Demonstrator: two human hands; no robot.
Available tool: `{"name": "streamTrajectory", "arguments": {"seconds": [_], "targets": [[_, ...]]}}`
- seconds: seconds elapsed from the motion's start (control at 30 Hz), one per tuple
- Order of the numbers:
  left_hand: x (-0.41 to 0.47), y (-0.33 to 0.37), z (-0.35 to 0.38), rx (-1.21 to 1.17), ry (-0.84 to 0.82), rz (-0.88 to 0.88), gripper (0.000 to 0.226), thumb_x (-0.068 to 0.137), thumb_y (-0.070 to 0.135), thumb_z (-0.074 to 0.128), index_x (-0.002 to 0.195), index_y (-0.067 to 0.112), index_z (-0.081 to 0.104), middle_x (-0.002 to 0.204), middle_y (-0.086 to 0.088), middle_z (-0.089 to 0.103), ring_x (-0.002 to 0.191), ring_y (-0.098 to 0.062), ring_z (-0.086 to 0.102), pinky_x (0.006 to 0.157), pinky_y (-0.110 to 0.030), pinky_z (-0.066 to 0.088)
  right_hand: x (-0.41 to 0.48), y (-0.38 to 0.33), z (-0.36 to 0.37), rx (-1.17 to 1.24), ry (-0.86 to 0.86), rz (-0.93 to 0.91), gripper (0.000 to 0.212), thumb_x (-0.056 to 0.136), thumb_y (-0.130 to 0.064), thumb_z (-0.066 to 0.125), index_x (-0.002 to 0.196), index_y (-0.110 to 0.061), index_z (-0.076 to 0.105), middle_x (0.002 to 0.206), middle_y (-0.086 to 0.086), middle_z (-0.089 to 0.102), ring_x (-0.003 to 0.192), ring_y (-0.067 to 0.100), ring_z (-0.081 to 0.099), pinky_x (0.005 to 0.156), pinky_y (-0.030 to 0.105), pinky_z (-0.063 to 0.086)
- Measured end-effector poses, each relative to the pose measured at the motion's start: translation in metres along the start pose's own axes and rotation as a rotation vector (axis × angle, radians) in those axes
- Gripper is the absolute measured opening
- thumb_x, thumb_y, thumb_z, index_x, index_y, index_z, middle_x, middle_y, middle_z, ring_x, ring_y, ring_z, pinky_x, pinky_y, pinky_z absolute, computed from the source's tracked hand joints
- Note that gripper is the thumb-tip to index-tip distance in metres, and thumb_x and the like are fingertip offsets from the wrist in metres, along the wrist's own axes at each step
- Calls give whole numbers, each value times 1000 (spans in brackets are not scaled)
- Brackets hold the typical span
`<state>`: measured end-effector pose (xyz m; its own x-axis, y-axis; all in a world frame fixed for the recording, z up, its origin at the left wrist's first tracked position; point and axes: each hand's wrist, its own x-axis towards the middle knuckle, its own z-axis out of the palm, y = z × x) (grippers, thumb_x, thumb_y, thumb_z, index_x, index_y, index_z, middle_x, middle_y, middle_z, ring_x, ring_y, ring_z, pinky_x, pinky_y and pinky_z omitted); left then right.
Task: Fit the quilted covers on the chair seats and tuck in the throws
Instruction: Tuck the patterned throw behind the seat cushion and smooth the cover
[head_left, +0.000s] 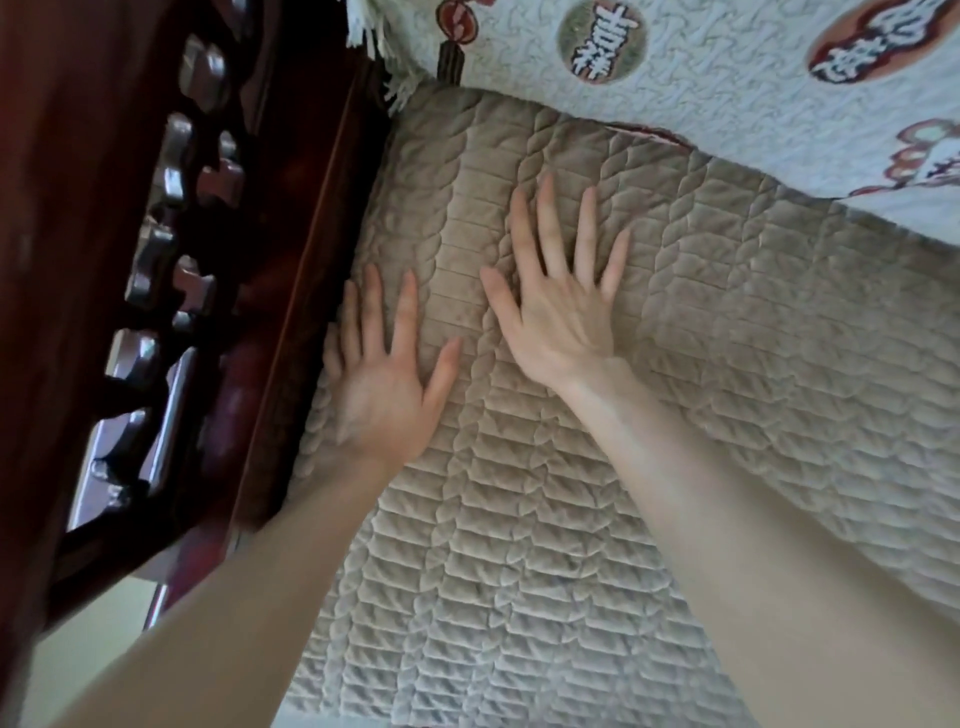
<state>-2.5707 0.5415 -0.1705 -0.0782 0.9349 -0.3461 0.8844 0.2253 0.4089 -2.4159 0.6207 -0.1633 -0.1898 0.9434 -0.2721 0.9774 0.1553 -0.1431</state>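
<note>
Cover (597, 467) (beige, quilted) lies flat under both spread hands (382, 389) (558, 306).

Quilted cover (545, 467) — matt plush cloth; chair arm (171, 260) — glossy dark wood.

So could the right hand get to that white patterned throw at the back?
Probably yes. The right hand lies flat and open on the quilted cover, holding nothing, and only bare cover lies between it and the edge of the throw.

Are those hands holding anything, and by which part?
Nothing is held. The left hand and right hand lie flat, fingers spread, on the beige quilted cover, the left beside the wooden armrest.
</note>
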Motion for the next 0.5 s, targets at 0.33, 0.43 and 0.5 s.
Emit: {"name": "streamTrajectory", "arguments": {"seconds": [0.33, 0.43, 0.5], "targets": [[-46, -20, 18, 22, 10, -72, 82, 87, 71, 23, 154, 32, -2, 163, -5, -6, 148, -30, -4, 115, -55, 7, -51, -6, 22, -22, 23, -3, 67, 98, -54, 10, 155, -22, 1, 163, 1, -5, 149, 28, -8, 116, 61, -3], [-71, -19, 20, 6, 61, -119, 77, 90, 69, 20, 154, 31, -1, 163, -8, -2, 149, -28, -1, 116, -53, 5, -114, 15, 32, 25, 39, -20, 64, 100, -52, 17, 155, -21, 8, 163, 1, 4, 150, 26, -1, 115, 62, 3], [-106, -20, 32, 49, 100, -233, 74, 93, 66, 19, 155, 29, 2, 162, -12, 5, 148, -33, 5, 116, -57, 8, -168, 24, 45, 21, 17, 35, 62, 100, -51, 19, 155, -22, 10, 163, 2, 7, 150, 27, 1, 115, 62, 6]]}}
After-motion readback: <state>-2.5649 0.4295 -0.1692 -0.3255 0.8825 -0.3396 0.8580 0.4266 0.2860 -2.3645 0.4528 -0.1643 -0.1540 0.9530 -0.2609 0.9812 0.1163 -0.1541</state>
